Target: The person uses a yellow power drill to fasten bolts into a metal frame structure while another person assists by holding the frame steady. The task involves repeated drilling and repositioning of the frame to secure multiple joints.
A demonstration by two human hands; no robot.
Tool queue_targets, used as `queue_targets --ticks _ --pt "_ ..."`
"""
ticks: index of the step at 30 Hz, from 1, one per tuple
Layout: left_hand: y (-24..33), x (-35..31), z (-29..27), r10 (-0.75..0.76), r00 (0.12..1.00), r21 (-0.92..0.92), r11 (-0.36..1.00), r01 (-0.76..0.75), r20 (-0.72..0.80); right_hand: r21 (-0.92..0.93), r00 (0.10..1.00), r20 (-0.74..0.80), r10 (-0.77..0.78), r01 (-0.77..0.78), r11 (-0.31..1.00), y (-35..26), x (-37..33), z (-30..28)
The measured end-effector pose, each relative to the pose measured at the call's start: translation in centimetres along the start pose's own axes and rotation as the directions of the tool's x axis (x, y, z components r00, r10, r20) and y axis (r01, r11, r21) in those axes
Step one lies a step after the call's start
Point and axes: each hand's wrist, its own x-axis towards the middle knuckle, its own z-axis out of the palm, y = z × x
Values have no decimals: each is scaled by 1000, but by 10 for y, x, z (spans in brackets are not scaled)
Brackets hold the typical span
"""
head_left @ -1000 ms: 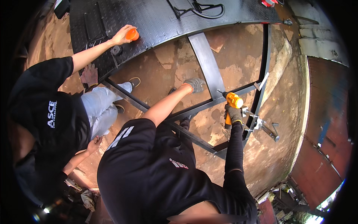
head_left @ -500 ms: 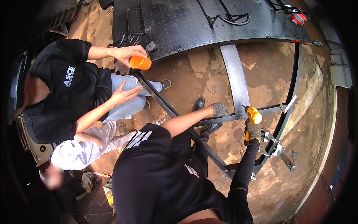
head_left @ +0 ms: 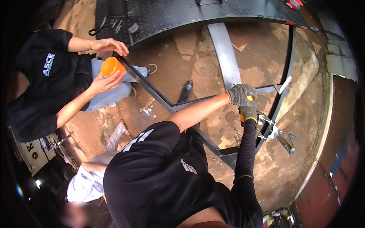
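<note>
My right hand [head_left: 249, 113], in a grey glove with a yellow cuff, grips the handle of a yellow cordless drill [head_left: 250, 98]. My left hand [head_left: 243, 95], in a grey knit glove, is closed over the drill's upper body, so only small yellow patches show. The drill's tip is hidden. Under and beyond my hands, a flat grey steel strip [head_left: 224, 53] runs from a black trailer deck to the crossbar [head_left: 264, 89] of a dark steel drawbar frame [head_left: 152, 87].
At left a person in black holds an orange cup [head_left: 110, 66], the other hand [head_left: 110, 45] raised. Another person in white [head_left: 87, 182] is lower left. The diamond-plate deck [head_left: 163, 15] spans the top. A metal jack [head_left: 283, 138] sits on the frame's right side; a chain [head_left: 236, 135] hangs nearby.
My left hand has moved right from the crossbar onto the drill's upper body. The cup has passed to the co-worker's other hand. The view has shifted.
</note>
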Motion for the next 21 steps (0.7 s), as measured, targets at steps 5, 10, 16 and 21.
queue_targets --ticks 5,10,16,21 --pt "-6 0 24 64 990 280 960 -26 -128 -465 793 -12 -609 535 705 32 18 2" --pt "-10 11 54 103 936 250 968 -17 -335 -443 749 -50 -661 576 687 26 0 -19" --pt "-2 7 56 183 928 220 969 -114 -325 57 937 41 -346 344 937 48 -4 5" --pt "-14 17 41 160 931 149 982 -116 -327 -592 880 45 -472 404 697 60 19 17"
